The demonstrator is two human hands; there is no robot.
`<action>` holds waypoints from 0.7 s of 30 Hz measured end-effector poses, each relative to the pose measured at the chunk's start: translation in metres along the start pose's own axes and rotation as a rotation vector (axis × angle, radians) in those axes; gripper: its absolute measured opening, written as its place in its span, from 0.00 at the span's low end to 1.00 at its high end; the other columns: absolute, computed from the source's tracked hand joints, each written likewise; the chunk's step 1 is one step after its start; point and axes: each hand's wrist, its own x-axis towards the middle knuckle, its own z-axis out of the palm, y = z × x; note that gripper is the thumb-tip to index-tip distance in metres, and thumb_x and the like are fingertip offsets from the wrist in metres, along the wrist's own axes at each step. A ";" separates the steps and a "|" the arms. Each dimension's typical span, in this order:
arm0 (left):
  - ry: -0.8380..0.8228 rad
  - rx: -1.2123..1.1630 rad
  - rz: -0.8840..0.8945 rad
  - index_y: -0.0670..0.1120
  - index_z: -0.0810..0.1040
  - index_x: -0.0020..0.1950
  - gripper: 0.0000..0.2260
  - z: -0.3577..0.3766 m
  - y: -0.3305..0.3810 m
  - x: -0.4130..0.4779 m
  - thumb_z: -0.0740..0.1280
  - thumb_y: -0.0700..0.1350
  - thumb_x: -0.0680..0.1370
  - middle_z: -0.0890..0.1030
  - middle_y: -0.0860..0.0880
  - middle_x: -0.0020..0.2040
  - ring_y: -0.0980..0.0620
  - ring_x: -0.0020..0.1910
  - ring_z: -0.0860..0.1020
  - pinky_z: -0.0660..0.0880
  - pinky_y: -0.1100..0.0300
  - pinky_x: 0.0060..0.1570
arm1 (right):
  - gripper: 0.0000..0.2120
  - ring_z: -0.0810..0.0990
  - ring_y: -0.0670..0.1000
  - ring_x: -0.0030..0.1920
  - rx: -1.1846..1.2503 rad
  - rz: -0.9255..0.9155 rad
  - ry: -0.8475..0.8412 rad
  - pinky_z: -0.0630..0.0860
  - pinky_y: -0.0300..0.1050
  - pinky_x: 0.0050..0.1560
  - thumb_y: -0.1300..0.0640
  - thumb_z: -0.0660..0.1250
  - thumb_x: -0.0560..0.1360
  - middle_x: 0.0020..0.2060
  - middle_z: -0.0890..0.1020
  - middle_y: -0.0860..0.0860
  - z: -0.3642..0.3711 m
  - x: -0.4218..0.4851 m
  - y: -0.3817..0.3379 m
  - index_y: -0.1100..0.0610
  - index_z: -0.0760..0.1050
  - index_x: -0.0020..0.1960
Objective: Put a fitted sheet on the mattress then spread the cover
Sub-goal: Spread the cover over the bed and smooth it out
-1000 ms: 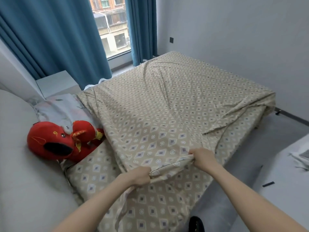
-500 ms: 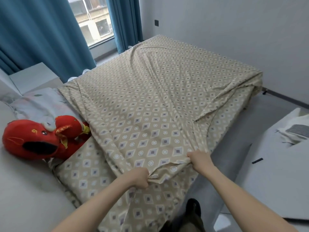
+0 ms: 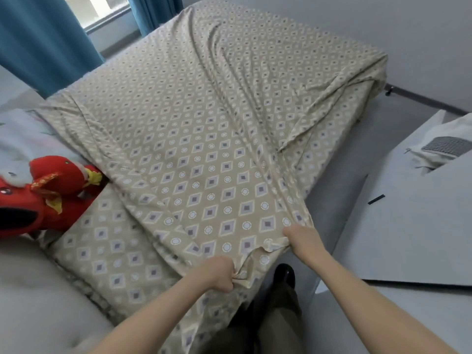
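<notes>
While both hands grip the near edge of the cover (image 3: 204, 123), I log the following state from the head view.

1. Left hand (image 3: 220, 274): fingers curled into a fist, clamped on a bunched fold of the cover's edge.
2. Right hand (image 3: 304, 238): fingers curled over the same edge, pinching the fabric, knuckles up. The 2 hands sit near each other, with a short slack span of edge between them.
3. Cover: beige with a diamond print. It lies across the bed from the hands to the far end by the window (image 3: 102, 8). Long creases run from the hands toward the far end. Its right side hangs over the bed's right edge, with loose folds at the far right corner.
4. Beneath the cover at near left, a layer (image 3: 107, 254) of the same print shows; I cannot tell if it is a pillow or a sheet.
5. A red plush toy (image 3: 43, 198) lies touching that layer, at the cover's left edge.
6. A blue curtain (image 3: 38, 39) hangs at far left.
7. A white table (image 3: 408, 231) stands to the right, apart from the bed, with a folded cloth (image 3: 444, 146) on its far end.
8. A black shoe (image 3: 284, 274) shows below the hands.
</notes>
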 end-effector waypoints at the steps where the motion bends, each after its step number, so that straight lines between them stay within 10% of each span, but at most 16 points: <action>1: -0.009 0.018 0.005 0.43 0.62 0.29 0.13 0.005 0.002 0.008 0.62 0.38 0.72 0.65 0.45 0.28 0.38 0.41 0.75 0.67 0.58 0.36 | 0.11 0.68 0.51 0.37 0.032 0.010 -0.007 0.59 0.44 0.34 0.69 0.56 0.70 0.32 0.62 0.49 0.009 0.001 0.002 0.54 0.60 0.39; 10: -0.082 -0.006 0.014 0.44 0.60 0.30 0.12 0.060 0.010 0.071 0.60 0.37 0.71 0.67 0.46 0.30 0.39 0.44 0.76 0.66 0.58 0.38 | 0.17 0.70 0.49 0.37 0.094 0.055 -0.060 0.63 0.42 0.35 0.69 0.59 0.69 0.34 0.68 0.49 0.108 0.022 0.022 0.51 0.57 0.33; 15: -0.125 -0.040 0.017 0.42 0.72 0.42 0.02 0.085 0.013 0.106 0.61 0.39 0.73 0.79 0.41 0.49 0.40 0.52 0.78 0.69 0.57 0.42 | 0.21 0.75 0.54 0.39 -0.093 0.056 -0.098 0.65 0.44 0.33 0.70 0.69 0.66 0.29 0.65 0.49 0.139 0.036 0.034 0.55 0.58 0.29; 21: -0.122 -0.071 -0.006 0.42 0.75 0.52 0.10 0.118 0.012 0.146 0.61 0.40 0.73 0.79 0.42 0.53 0.41 0.54 0.78 0.69 0.56 0.44 | 0.13 0.75 0.56 0.55 -0.109 0.057 -0.150 0.64 0.44 0.49 0.69 0.59 0.73 0.48 0.78 0.53 0.173 0.051 0.049 0.57 0.77 0.51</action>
